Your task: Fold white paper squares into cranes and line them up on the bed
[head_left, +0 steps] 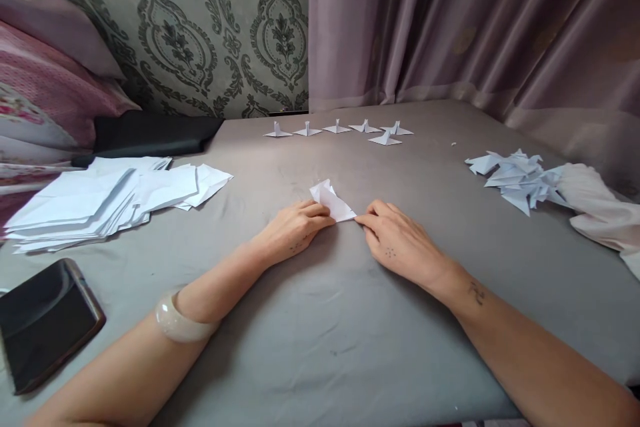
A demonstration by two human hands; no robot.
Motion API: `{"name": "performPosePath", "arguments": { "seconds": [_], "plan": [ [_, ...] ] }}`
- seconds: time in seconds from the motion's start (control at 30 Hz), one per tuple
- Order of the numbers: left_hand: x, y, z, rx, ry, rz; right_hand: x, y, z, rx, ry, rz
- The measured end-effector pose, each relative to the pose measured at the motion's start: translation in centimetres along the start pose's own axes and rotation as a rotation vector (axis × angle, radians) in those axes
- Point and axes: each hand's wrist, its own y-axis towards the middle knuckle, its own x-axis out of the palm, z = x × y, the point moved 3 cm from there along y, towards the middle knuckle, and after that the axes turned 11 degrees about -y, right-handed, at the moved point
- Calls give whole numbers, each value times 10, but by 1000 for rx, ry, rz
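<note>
A small piece of folded white paper (336,203) lies on the grey cloth-covered surface between my hands. My left hand (299,227) grips its lower left side, with the fingers closed over the edge. At the paper's right corner, the thumb and forefinger of my right hand (397,237) are pinched on the tip. Beyond the hands, several folded white paper figures (337,126) stand in a row, with one figure (385,138) set a little nearer. The underside of the paper and some fingertips are hidden.
Stacked white paper sheets (70,200) lie at the left, with a dark phone (47,323) nearer me. Behind the stack is a black folded item (155,132). A heap of folded paper pieces (520,177) sits at the right beside pale fabric (595,200). Purple curtains (425,20) hang behind.
</note>
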Motion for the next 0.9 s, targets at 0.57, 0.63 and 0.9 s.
{"name": "performPosePath", "arguments": {
  "seconds": [0.57, 0.63, 0.9],
  "plan": [
    [1, 12, 12, -101, 163, -166, 6, 13, 12, 169, 121, 56],
    [3, 12, 13, -86, 208, -158, 10, 16, 14, 188, 183, 105],
    [7, 4, 10, 28, 254, 37, 25, 33, 8, 147, 505, 148]
  ]
}}
